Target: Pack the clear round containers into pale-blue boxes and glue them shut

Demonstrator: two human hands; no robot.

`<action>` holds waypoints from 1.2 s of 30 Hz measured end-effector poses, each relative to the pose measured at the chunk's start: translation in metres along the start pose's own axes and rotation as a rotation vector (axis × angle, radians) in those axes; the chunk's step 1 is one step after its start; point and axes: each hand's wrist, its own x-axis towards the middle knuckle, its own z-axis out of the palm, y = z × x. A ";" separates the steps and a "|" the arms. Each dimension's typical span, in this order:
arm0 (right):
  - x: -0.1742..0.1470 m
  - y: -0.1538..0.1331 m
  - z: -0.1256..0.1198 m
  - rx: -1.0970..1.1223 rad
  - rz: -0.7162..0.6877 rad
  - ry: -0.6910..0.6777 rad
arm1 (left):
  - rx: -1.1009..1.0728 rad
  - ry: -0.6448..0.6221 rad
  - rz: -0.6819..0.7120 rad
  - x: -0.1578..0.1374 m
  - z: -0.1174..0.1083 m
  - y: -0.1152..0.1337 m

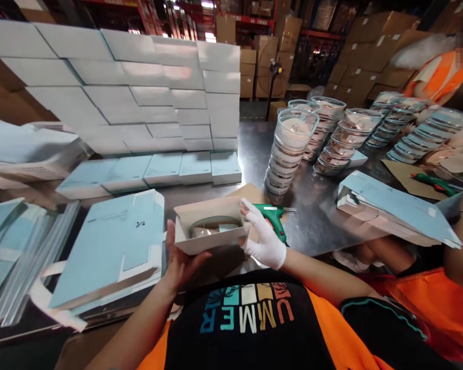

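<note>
A small open carton point(208, 242), white outside and cream inside, is held tilted in front of my chest. Inside it lies a rounded, clear-rimmed item point(216, 224), mostly hidden by the carton's walls. My bare left hand point(181, 262) supports the carton at its left end, fingers up the side and thumb along the lower front. With a white glove on, my right hand point(263, 237) grips the carton's right end. Just behind that hand, a green glue gun point(274, 216) rests on the metal table point(312, 226), beside a piece of brown cardboard point(250, 192).
A wall of stacked white boxes point(139, 103) stands at the back left. Flat light-blue cartons point(111, 241) and clear plastic strips point(38, 267) lie at left. Stacked clear round containers point(287, 154) stand right of centre. Co-workers, more blue cartons point(397, 200) and another glue gun point(435, 184) are at right.
</note>
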 end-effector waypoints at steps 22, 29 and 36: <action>0.005 0.037 -0.059 -0.610 0.774 -0.111 | 0.020 0.225 0.081 0.014 -0.028 0.030; -0.020 0.064 -0.065 -0.433 0.980 -0.178 | 0.005 0.114 0.018 0.024 -0.008 0.028; -0.038 0.036 -0.060 -0.375 0.634 0.362 | -0.115 0.104 -0.055 0.046 -0.012 0.070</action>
